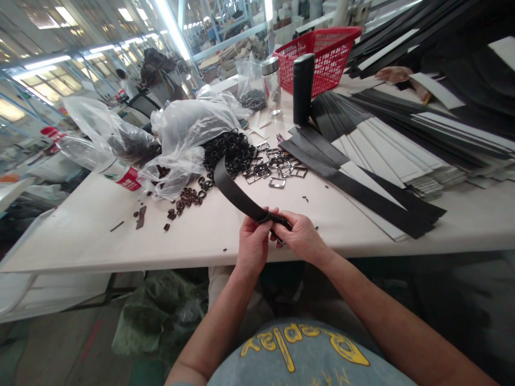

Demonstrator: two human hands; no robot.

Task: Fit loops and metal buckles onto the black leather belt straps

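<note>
A black leather belt strap (pixel 237 194) curves up and away to the left from my two hands, above the table's front edge. My left hand (pixel 254 238) pinches the strap close to its near end, where a dark loop seems to wrap around it. My right hand (pixel 301 236) grips that same end, and a bit of metal, probably a buckle, shows beneath the fingers. Much of this end is hidden by the fingers. Beyond the strap lie loose metal buckles (pixel 277 183) and a heap of black belt loops (pixel 227 150).
Brown loops (pixel 187 201) are scattered left of the strap, near plastic bags (pixel 185 123) and a large plastic bottle (pixel 90 155). Stacked straps (pixel 386 145) cover the right side. A black flask (pixel 303 88), a glass bottle (pixel 272 88) and a red basket (pixel 333 59) stand behind.
</note>
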